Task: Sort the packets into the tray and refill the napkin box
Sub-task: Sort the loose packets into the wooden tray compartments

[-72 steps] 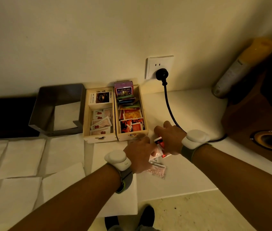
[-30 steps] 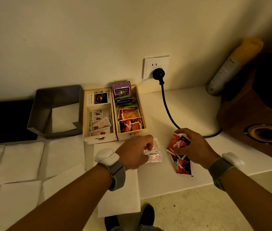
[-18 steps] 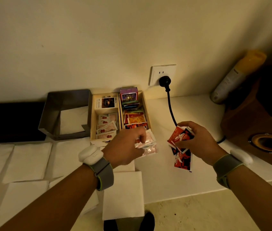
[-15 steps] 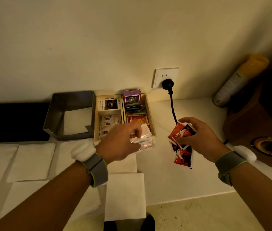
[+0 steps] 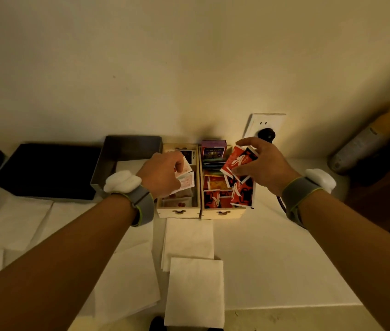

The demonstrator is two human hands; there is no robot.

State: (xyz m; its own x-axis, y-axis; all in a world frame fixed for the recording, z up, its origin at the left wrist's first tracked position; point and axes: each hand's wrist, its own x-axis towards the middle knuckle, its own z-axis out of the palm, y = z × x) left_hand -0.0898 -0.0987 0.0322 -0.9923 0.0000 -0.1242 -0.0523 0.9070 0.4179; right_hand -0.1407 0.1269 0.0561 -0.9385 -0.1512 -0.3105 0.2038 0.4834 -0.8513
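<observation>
Over the wooden tray [image 5: 179, 212], the left hand [image 5: 161, 174] pinches pale packets [image 5: 186, 179] above its left compartment; the right hand [image 5: 259, 164] grips red packets [image 5: 238, 161] above the right. Light, thin and slick, they likely handle best pinched by edges.

Counter [image 5: 272, 263]: napkins [image 5: 189, 237], tray [image 5: 179, 212], maybe box [image 5: 108, 163]

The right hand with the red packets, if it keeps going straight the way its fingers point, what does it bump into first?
Probably the purple box standing at the back of the wooden tray. The right hand points left and slightly away, its red packets leading. Depth is unclear, so it might pass above.
</observation>
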